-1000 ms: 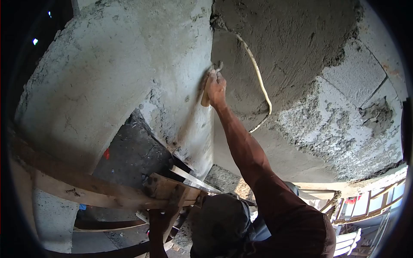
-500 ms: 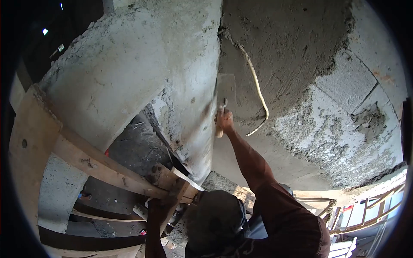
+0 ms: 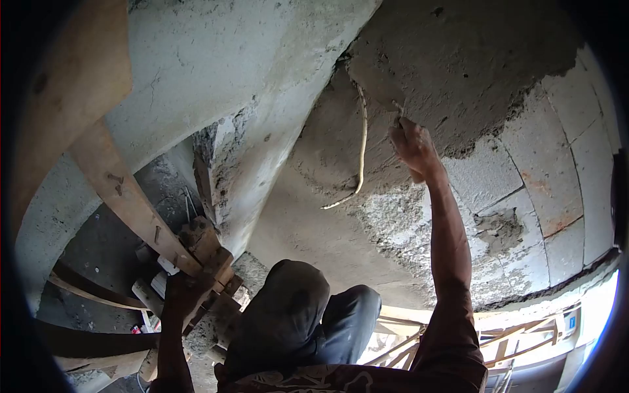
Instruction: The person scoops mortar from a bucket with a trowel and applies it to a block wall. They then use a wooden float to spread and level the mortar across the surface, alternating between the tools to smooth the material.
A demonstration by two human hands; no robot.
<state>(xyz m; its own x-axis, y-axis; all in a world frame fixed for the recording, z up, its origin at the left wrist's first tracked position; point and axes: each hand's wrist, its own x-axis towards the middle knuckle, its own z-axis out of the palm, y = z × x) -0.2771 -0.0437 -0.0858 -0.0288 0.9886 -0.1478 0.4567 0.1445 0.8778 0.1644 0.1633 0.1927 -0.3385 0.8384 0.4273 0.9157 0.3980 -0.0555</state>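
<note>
My right hand (image 3: 414, 143) is closed round the handle of a plastering trowel (image 3: 381, 88). Its blade lies against the wet grey mortar (image 3: 472, 59) on the wall, just right of the top of a pale cable (image 3: 363, 141). That cable comes out of the mortar and hangs down in a curve, with its lower end loose. At lower left, my left hand (image 3: 183, 293) grips the end of a wooden beam (image 3: 219, 263) where several timbers meet. Its fingers are partly in shadow.
Bare grey blocks (image 3: 547, 170) show right of the mortar, with a rough patch (image 3: 499, 230). A sloping concrete beam (image 3: 262, 150) borders the mortar on the left. A nailed plank (image 3: 128, 196) runs down toward my left hand. My bent knees (image 3: 288, 295) are below.
My right hand has moved the trowel up and to the right, from the concrete edge across to the cable's other side. The view has tilted and shifted; my left hand stays on the timber.
</note>
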